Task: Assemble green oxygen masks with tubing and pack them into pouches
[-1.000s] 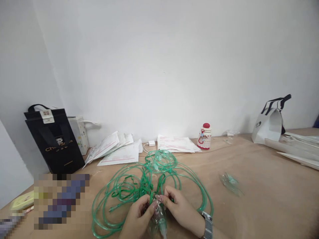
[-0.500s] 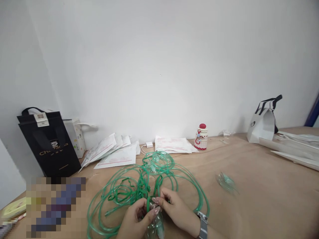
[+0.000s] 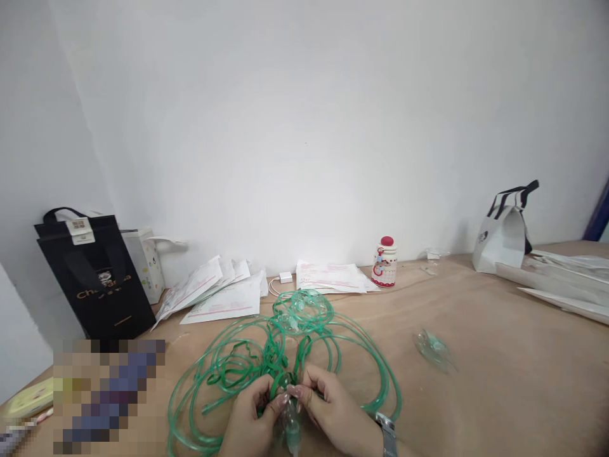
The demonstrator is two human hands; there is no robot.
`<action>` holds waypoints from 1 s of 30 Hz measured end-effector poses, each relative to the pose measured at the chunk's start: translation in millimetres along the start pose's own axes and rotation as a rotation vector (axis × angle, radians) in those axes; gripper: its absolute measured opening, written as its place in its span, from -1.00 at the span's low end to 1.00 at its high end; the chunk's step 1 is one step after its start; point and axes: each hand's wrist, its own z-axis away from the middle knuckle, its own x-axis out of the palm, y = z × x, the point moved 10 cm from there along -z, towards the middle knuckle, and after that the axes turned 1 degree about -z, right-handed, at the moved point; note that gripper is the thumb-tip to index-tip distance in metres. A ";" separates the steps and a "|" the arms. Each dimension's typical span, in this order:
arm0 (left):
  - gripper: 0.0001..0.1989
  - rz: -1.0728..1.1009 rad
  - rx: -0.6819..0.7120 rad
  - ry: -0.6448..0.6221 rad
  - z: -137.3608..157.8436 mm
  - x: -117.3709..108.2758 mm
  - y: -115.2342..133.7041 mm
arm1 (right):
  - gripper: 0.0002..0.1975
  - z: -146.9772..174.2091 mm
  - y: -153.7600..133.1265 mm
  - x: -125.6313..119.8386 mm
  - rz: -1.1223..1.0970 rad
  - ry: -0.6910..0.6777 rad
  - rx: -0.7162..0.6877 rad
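Observation:
Low in the middle of the view, my left hand (image 3: 255,409) and my right hand (image 3: 328,406) meet at a clear oxygen mask (image 3: 292,433) with a green connector. Both hands are closed, with thumbs and fingers pinching the mask's upper end, and the thumb tips nearly touch. A green elastic strap (image 3: 274,387) passes by my left fingers. The exact spot gripped is partly hidden by my fingers. Loops of green tubing (image 3: 391,387) spread around both hands. Beyond them lies another clear mask (image 3: 291,323) among coiled tubing. My right wrist wears a watch (image 3: 387,431).
A small clear mask piece (image 3: 432,348) lies to the right. Along the wall stand a black bag (image 3: 102,279), white packets (image 3: 223,308), a red-topped bottle (image 3: 384,263) and a white bag (image 3: 499,244). A yellow item (image 3: 28,400) is at left.
My hands have drawn closer together at the mask's upper end. The mask has shifted slightly left and its green connector now points down toward me.

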 end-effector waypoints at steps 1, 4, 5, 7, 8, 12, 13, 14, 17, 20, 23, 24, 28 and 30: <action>-0.68 -0.008 0.010 0.027 -0.1 -3.0 -2.4 | -0.62 1.1 -4.2 -0.9 0.044 0.017 -0.023; -0.69 -0.020 0.029 0.075 0.2 -8.8 -6.6 | -0.67 4.0 -11.4 -1.2 0.136 0.031 -0.045; -0.69 -0.023 0.033 0.080 0.2 -9.5 -6.8 | -0.68 4.8 -11.8 -0.9 0.144 0.029 -0.040; -0.68 0.015 0.035 0.079 0.3 -9.2 -5.8 | -0.69 5.9 -11.6 0.5 0.109 0.017 -0.029; -0.68 0.065 0.029 0.076 0.5 -8.6 -4.9 | -0.69 6.4 -11.7 1.1 0.075 0.014 -0.029; -0.68 0.308 -0.010 0.037 2.4 -2.0 4.1 | -0.67 7.7 -16.2 -4.9 -0.031 0.058 -0.051; -0.70 0.333 -0.011 0.002 3.1 1.6 8.8 | -0.67 7.9 -18.0 -8.5 -0.024 0.080 -0.059; -0.73 0.336 -0.004 -0.044 4.0 5.9 14.3 | -0.67 8.1 -20.1 -11.8 -0.003 0.096 -0.069; -0.80 0.223 0.038 -0.158 7.2 14.6 27.1 | -0.68 8.8 -26.9 -21.0 0.133 0.138 -0.107; -0.85 0.061 0.050 -0.156 8.6 13.1 27.7 | -0.68 9.4 -29.7 -25.2 0.289 0.154 -0.127; -0.85 -0.004 0.034 -0.137 9.6 11.7 24.6 | -0.70 9.4 -28.4 -26.1 0.384 0.159 -0.117; -0.84 -0.017 0.036 -0.136 10.0 12.0 24.7 | -0.70 9.3 -27.4 -26.1 0.397 0.159 -0.109; -0.83 -0.052 0.048 -0.134 12.1 13.0 27.2 | -0.72 9.0 -23.3 -24.8 0.416 0.151 -0.099; -0.84 -0.063 0.053 -0.146 13.0 14.9 28.1 | -0.73 9.0 -22.7 -24.1 0.429 0.149 -0.112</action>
